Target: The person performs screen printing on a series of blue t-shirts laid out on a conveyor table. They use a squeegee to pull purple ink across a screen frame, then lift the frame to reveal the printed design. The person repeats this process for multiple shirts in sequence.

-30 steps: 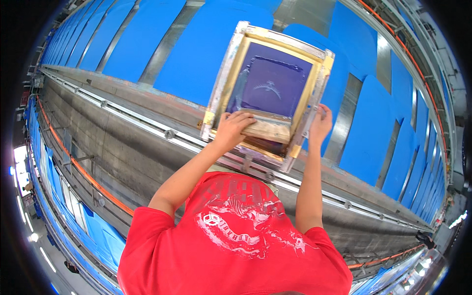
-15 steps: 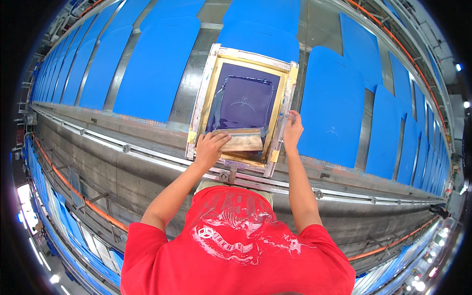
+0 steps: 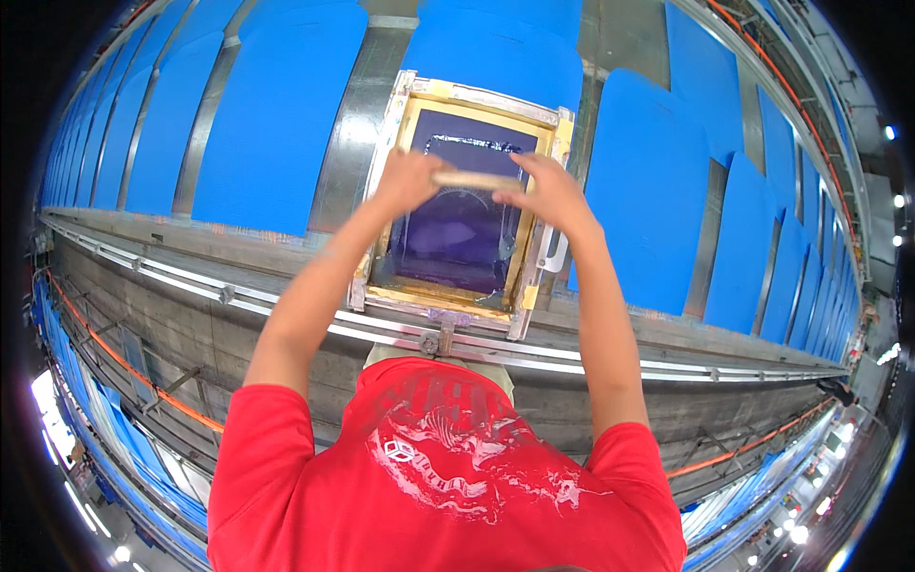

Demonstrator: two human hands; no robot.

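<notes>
On the left, a broad blue sheet [image 3: 276, 124] with a smooth, matte look lies next to a dull grey metal strip [image 3: 357, 133] that catches some shine. Then comes the left hand [image 3: 410, 181], which has moved from the near end of the screen frame [image 3: 486, 98] to its far half and is closed around the left end of a pale bar [image 3: 477, 180] that looks like wood, slim and blunt-edged. The frame itself stands between the blue sheets, its outer rails whitish and scuffed, with yellowish strips lining the inside. Within it, the dark purple mesh [image 3: 448, 234] looks wet and glossy, streaked toward the near end, with a ragged shiny line along the far side and a faint curved mark just on the near side of the bar. The right hand [image 3: 553, 197] has left the frame's right rail and now grips the bar's right end, thumb on the near side; its other fingers are partly hidden. With both hands on the bar and none steadying the frame, the work appears to have passed from settling the frame to working the bar over the mesh. Farther right, a white handle [image 3: 555, 253] sits on the frame's side, beside another round-cornered blue panel [image 3: 643, 200].
</notes>
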